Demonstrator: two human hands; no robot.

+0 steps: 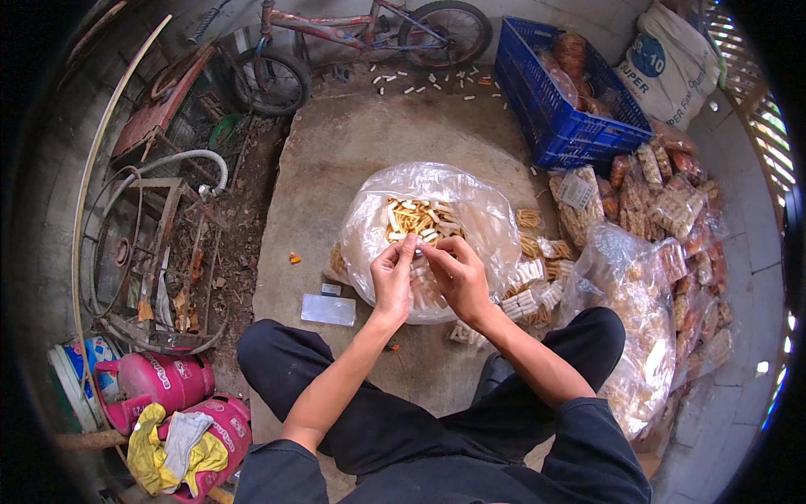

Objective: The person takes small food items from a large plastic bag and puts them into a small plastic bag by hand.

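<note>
A large clear plastic bag (371,189) stands with its mouth spread wide on the concrete floor before me. Inside lie thin tan sticks (412,219) mixed with short white pieces (431,232), whose kind I cannot make out. Above the bag's near half, my left hand (390,277) and my right hand (461,277) meet at the fingertips. They pinch a small whitish thing (419,249) between them; it is too small and too covered to name. Right of the bag, small bundles of white pieces (521,297) and tan sticks (527,218) are heaped.
A filled clear bag (620,321) leans by my right knee, beside piled snack packets (636,195). A blue plastic crate (560,120) and white sack (674,63) stand behind. Left are a clear flat box (328,309), pink gas cylinders (160,381) and a metal frame (173,252); a bicycle (352,31) is far back.
</note>
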